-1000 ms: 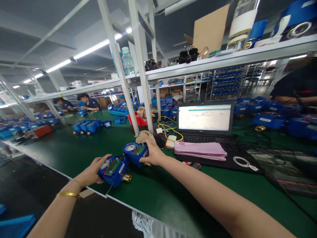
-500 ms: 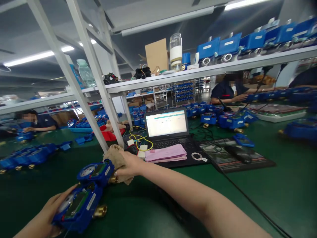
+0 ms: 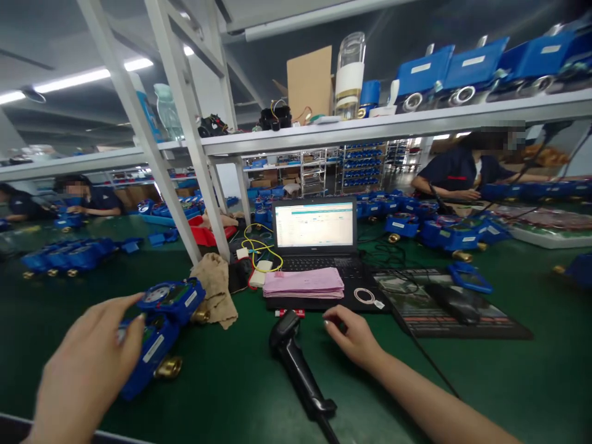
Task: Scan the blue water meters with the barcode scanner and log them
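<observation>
My left hand (image 3: 87,364) hovers at the near left with fingers spread, its fingertips at a blue water meter (image 3: 148,351) with brass fittings that lies on the green bench. A second blue meter (image 3: 172,298) sits just behind it, beside a tan cloth (image 3: 215,287). My right hand (image 3: 352,336) is loosely curled and holds nothing, a short way right of a black handheld barcode scanner (image 3: 296,364) lying on the bench.
An open laptop (image 3: 316,234) stands behind a stack of pink papers (image 3: 303,282), with a yellow cable (image 3: 259,246) to its left. Several blue meters line the bench and the shelf above. White shelf posts (image 3: 185,154) rise at left. Other people work across the bench.
My right hand let go of the rear meter and came back toward the scanner. My left hand set the near meter down and opened. The view swung to the right.
</observation>
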A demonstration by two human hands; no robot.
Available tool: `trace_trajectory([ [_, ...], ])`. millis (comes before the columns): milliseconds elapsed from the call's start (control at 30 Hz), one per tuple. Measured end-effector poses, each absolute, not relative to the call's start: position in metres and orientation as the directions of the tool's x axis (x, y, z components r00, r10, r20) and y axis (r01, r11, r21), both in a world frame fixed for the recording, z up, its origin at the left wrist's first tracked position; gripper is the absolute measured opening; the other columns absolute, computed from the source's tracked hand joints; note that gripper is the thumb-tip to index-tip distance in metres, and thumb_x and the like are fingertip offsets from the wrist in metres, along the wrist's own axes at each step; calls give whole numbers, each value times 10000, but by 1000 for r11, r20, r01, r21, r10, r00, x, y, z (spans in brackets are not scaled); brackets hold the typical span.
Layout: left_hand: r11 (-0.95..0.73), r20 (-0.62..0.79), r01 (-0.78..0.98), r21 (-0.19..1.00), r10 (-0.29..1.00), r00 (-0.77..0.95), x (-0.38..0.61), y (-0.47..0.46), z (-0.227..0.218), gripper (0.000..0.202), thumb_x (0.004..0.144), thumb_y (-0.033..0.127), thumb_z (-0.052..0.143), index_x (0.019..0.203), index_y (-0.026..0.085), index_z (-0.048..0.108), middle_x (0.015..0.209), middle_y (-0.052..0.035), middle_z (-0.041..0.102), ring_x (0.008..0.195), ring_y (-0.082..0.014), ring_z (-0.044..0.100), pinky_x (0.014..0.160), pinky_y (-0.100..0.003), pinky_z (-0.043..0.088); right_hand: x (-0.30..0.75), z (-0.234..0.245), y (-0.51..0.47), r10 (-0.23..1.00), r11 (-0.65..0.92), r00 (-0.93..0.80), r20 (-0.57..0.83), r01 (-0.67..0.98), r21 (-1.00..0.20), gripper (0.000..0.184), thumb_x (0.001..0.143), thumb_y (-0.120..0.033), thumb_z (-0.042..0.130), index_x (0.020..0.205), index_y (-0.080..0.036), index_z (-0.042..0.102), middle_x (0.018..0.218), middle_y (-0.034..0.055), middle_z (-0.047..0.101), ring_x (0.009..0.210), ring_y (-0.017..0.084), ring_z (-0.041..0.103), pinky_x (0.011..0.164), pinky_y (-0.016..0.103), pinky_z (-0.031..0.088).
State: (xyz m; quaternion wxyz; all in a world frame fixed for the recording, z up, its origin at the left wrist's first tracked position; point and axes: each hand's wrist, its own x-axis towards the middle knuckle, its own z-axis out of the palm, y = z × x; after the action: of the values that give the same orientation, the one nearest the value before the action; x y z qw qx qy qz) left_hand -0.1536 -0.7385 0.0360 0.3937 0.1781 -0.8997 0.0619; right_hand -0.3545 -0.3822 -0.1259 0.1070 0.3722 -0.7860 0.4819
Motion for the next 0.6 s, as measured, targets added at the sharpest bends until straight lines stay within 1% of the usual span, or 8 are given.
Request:
trace_trajectory([
  [33,943,736,-333,-23,-209,-644,-170,-711,38,449,880,461,281,1122,193,547,1110,-123,574,1061,-329,547,1001,-476,418,-350,-127,-386,-506,245,-688,521,-694,-677,154,892,-274,463,932,-188,584,791,37,601,701,168,573,650,296,471],
  [100,966,652,-260,-11,-190,-734,-205,-674,32,419,875,402,294,1091,165,563,1060,-113,602,1005,-281,578,963,-399,443,-343,-127,-391,-554,227,-662,504,-703,-674,137,868,-254,481,931,-194,587,779,28,593,687,162,563,638,286,457],
  [200,921,229,-371,115,-388,-893,-259,-656,5,379,871,243,328,1201,153,491,1073,-81,624,1036,-225,582,955,-320,422,-339,-125,-393,-596,228,-643,481,-710,-667,150,831,-223,498,941,-191,594,786,27,594,681,159,561,632,281,441],
  [300,871,34,-480,104,-485,-874,-307,-661,-22,367,886,149,364,1232,85,467,1078,-133,637,1039,-263,600,932,-355,430,-341,-124,-391,-601,254,-652,461,-704,-664,180,800,-205,521,960,-187,602,802,27,600,671,153,562,622,274,429],
  [367,827,-14,-559,62,-559,-829,-331,-666,-35,353,881,140,403,1192,-6,487,1099,-234,613,1058,-348,591,912,-419,436,-344,-124,-391,-597,273,-665,448,-694,-666,194,785,-201,541,967,-189,607,813,23,607,655,145,561,606,266,420],
  [433,776,-33,-629,32,-629,-777,-350,-671,-45,407,890,225,485,1154,-84,490,1125,-316,570,1096,-423,555,923,-464,425,-346,-124,-390,-595,285,-676,435,-684,-672,202,776,-204,558,970,-193,611,827,20,616,649,141,567,599,261,416],
  [533,707,-11,-706,40,-706,-708,-370,-681,-56,702,865,428,590,1207,-157,406,1169,-373,511,1154,-473,497,971,-500,396,-347,-124,-391,-599,291,-685,415,-669,-684,214,768,-215,579,979,-196,613,843,19,625,652,144,579,604,263,419],
  [600,673,9,-736,72,-739,-674,-377,-690,-60,816,825,469,623,1227,-186,350,1175,-403,483,1159,-502,478,980,-534,385,-347,-124,-391,-602,294,-690,401,-659,-692,221,767,-220,584,986,-198,614,858,21,628,655,148,582,612,270,423],
])
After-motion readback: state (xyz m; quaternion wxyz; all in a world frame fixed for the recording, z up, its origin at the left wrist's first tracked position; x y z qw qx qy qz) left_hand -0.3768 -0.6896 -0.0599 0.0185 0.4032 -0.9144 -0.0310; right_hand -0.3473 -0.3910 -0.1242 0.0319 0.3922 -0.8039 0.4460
